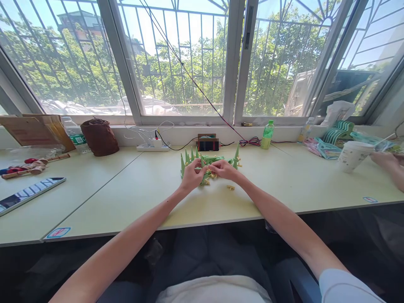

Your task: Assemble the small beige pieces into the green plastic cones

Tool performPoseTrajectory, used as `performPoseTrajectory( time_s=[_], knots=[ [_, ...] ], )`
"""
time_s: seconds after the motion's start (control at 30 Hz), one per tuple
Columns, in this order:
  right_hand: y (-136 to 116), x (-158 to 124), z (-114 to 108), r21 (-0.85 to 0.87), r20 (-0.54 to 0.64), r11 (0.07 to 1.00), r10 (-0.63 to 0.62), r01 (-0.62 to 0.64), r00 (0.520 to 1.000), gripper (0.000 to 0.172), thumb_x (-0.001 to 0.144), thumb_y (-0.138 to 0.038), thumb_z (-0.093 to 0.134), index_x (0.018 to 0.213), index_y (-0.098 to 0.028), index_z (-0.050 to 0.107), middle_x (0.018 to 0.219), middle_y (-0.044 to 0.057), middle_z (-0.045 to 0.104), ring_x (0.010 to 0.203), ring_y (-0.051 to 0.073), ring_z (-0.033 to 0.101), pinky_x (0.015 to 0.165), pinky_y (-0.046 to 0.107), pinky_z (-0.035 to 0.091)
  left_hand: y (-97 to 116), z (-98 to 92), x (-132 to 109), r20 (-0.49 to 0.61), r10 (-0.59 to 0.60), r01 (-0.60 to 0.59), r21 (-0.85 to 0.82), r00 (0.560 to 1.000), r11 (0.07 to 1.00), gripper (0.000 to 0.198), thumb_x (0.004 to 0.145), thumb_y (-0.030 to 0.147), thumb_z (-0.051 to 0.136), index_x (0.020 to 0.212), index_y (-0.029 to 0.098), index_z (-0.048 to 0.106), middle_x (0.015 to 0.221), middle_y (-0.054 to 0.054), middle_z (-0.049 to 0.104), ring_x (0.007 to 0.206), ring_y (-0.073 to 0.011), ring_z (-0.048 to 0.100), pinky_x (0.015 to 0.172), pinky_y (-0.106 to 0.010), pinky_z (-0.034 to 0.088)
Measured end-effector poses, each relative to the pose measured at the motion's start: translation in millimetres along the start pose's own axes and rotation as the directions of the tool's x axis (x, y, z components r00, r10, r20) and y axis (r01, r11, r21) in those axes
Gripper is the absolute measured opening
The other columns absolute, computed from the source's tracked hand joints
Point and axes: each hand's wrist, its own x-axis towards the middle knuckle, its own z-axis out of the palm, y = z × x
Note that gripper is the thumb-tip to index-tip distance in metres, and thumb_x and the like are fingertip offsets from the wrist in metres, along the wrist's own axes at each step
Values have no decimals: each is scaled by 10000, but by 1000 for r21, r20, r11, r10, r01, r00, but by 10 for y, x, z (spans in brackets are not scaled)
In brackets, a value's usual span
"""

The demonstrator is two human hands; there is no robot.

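Both hands meet over a cluster of green pointed plastic pieces (187, 157) and small yellow pieces in the middle of the table. My left hand (193, 176) is closed, its thumb and finger pinching a green pointed piece (202, 161) that stands upright. My right hand (224, 169) is closed beside it, its fingertips touching the left's; a small yellowish part seems to be between them, too small to make out. More green pieces (236, 156) with yellow bits stand by the right wrist. One yellow piece (230, 187) lies apart on the table, nearer to me.
Behind the cluster sits a dark device (208, 145) with a cable. A green bottle (267, 134) stands at the back right. Further right are a white cup (354, 156), green hangers (338, 134) and another person's hand (389, 164). A phone-like slab (31, 193) lies left.
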Motion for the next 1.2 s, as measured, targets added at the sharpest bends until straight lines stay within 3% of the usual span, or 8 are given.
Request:
performPoseTrajectory(
  time_s=[0.17,0.27,0.37,0.5,0.67,0.77,0.9,1.2],
  knots=[
    [-20,0,-26,41,-12,999,25,-24,1000,542,878,-640,436,634,-166,532,464,-49,347,443,90,318,470,239,263,76,-57,32,-29,49,-48,47,998,998,247,807,396,608,921,178,593,820,-27,662,518,-94,567,446,-197,421],
    [21,16,-86,-48,-162,998,23,-31,986,553,915,-620,365,665,-163,550,470,-45,353,461,100,333,510,250,291,173,-193,115,-81,91,-82,112,993,990,225,806,383,596,864,168,625,817,-35,671,640,-132,632,541,-215,480],
    [71,26,-173,-267,-313,964,-88,1,946,506,928,-547,399,618,-164,512,517,-35,343,528,103,325,544,253,265,294,-377,174,-34,40,-31,244,999,969,194,778,360,604,776,167,621,713,-12,661,548,-124,607,487,-213,434],
    [104,27,-267,-373,-360,927,-109,-36,927,436,936,-453,420,626,-162,518,539,-29,383,542,104,321,550,253,253,355,-566,104,72,-28,-2,390,997,921,286,803,396,567,616,182,531,481,40,549,366,-99,499,455,-226,407],
    [127,23,-368,-438,-349,893,-67,-99,935,326,911,-376,478,717,-155,620,593,4,535,555,113,401,567,242,287,135,-647,-72,61,-96,63,403,994,913,325,804,432,571,592,193,508,482,29,571,408,-136,582,502,-244,464],
    [140,12,-439,-467,-312,876,-35,-121,949,259,891,-314,511,764,-154,671,619,22,605,567,119,450,595,239,319,2,-651,-121,89,-113,68,400,990,914,279,800,442,586,680,193,546,580,14,621,440,-146,607,495,-255,491],
    [135,-10,-500,-474,-286,873,-28,-117,958,237,887,-272,524,793,-146,701,651,40,650,587,123,491,619,237,346,-31,-635,-132,93,-113,73,356,989,932,291,794,465,600,731,187,539,698,-19,640,502,-159,640,453,-255,512],
    [130,-37,-528,-516,-189,848,24,-120,982,151,827,-202,584,853,-148,723,704,51,671,636,133,539,618,235,365,-126,-614,-125,46,-42,26,296,998,955,297,796,469,628,755,189,536,694,-19,631,512,-167,652,472,-275,545]
  ],
)
